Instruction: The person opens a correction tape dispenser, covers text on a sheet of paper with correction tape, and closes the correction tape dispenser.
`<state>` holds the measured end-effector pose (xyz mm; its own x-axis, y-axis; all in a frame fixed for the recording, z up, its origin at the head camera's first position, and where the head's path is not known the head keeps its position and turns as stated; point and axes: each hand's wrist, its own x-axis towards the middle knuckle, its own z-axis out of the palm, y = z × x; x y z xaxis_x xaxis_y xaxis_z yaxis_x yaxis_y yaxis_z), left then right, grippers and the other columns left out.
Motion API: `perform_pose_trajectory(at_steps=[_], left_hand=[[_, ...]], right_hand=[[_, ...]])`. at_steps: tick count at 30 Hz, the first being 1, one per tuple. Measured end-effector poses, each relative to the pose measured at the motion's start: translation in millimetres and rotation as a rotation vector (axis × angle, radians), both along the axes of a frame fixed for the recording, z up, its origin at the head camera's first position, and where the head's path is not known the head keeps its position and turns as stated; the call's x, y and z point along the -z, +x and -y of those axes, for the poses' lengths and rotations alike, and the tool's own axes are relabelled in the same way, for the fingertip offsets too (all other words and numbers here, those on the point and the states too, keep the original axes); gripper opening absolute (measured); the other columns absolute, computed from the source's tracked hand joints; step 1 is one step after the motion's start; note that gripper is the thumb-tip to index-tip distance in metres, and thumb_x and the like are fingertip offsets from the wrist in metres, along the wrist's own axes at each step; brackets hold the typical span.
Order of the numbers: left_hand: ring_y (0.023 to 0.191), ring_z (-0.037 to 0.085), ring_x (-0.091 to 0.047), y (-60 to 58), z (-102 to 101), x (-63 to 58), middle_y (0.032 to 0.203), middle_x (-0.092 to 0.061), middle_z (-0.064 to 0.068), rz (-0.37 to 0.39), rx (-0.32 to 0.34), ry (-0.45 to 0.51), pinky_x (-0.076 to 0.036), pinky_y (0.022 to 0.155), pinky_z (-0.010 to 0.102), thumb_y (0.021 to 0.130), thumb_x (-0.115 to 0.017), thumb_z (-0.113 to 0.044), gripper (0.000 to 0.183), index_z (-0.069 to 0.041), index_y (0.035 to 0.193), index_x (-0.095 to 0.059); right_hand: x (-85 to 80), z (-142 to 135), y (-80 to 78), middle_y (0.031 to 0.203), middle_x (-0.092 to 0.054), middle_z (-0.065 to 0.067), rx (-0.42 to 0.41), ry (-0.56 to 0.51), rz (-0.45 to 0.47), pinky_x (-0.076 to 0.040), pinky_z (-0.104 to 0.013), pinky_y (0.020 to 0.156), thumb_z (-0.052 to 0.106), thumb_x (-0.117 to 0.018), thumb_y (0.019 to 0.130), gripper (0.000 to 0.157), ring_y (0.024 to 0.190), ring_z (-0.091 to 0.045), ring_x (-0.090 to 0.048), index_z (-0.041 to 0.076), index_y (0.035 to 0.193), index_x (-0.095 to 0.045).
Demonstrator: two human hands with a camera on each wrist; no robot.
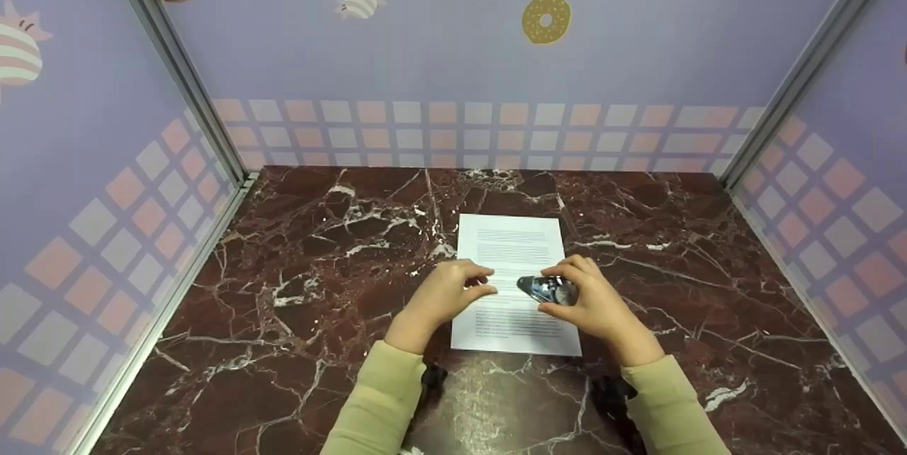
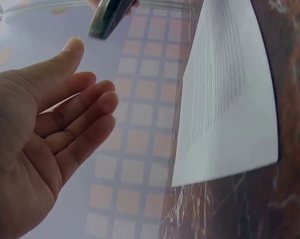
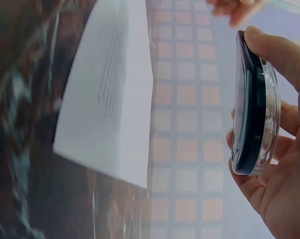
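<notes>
My right hand point(image 1: 595, 299) grips a correction tape dispenser point(image 1: 547, 289) between thumb and fingers. It has a dark teardrop body with a clear casing, and its narrow end points left toward the other hand. In the right wrist view the dispenser point(image 3: 254, 109) is seen edge-on. Beneath both hands lies a sheet of printed paper point(image 1: 506, 235), flat on the table. Over the sheet's left edge is my left hand point(image 1: 448, 290), holding nothing. Its fingers are loosely bent and the thumb stands apart from them, as the left hand point(image 2: 55, 119) shows in its wrist view.
The table point(image 1: 340, 249) has a dark red marble pattern with white veins. Purple panels with a checked band point(image 1: 407, 136) enclose it at the back and both sides. Metal posts point(image 1: 191, 79) stand at the back corners.
</notes>
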<state>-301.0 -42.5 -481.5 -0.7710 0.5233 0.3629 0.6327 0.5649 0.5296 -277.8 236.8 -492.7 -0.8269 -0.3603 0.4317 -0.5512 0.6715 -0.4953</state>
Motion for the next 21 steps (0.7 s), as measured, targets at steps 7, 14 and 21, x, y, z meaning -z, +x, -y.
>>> perform_pose_trajectory(at_steps=[7,14,21], left_hand=[[0.099,0.030,-0.074,-10.3,24,2.8,0.114,-0.076,0.016,0.026,-0.185,-0.020,-0.063,0.088,0.045,0.095,-0.072,-0.030,0.038,-0.001,0.121,-0.075],[0.115,0.034,-0.068,-15.4,44,6.8,0.123,-0.072,0.014,0.074,-0.358,-0.029,-0.058,0.099,0.052,0.098,-0.069,-0.035,0.042,-0.007,0.128,-0.072],[0.136,0.040,-0.053,-22.0,61,14.4,0.142,-0.059,0.018,0.078,-0.467,-0.045,-0.047,0.115,0.058,0.098,-0.067,-0.042,0.056,-0.009,0.142,-0.061]], right_hand=[[2.4,-23,-8.0,0.113,-0.066,-0.007,0.093,-0.019,0.035,-0.049,-0.037,0.089,0.021,-0.094,0.071,0.051,0.104,-0.021,-0.053,0.007,0.116,-0.074],[9.7,-47,-16.3,0.114,-0.064,-0.012,0.198,-0.005,0.130,-0.048,-0.046,0.095,0.022,-0.092,0.076,0.052,0.112,-0.032,-0.054,0.003,0.121,-0.073],[16.5,-72,-21.7,0.124,-0.060,-0.023,0.298,0.011,0.253,-0.046,-0.062,0.102,0.027,-0.086,0.084,0.055,0.115,-0.041,-0.051,0.000,0.128,-0.067]])
